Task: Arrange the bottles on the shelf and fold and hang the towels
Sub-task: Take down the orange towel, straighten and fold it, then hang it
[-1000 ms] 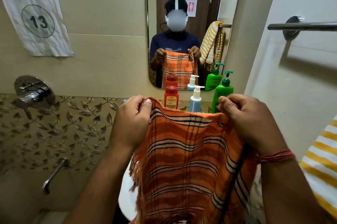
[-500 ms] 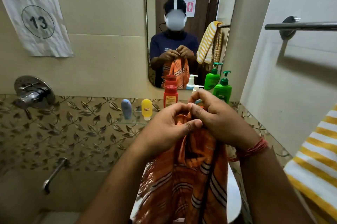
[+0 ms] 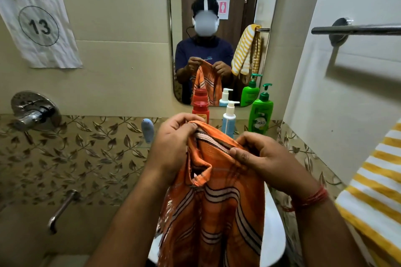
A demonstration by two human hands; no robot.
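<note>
Orange towel (image 3: 217,201) held up just below mirror (image 3: 275,49), over the basin. Left hand (image 3: 173,147) and right hand (image 3: 264,158), fingers pinching its top edge close together (likely to keep the fold aligned). Bottles stood beneath mirror; bar (image 3: 355,30) right of mirror, bare.
</note>
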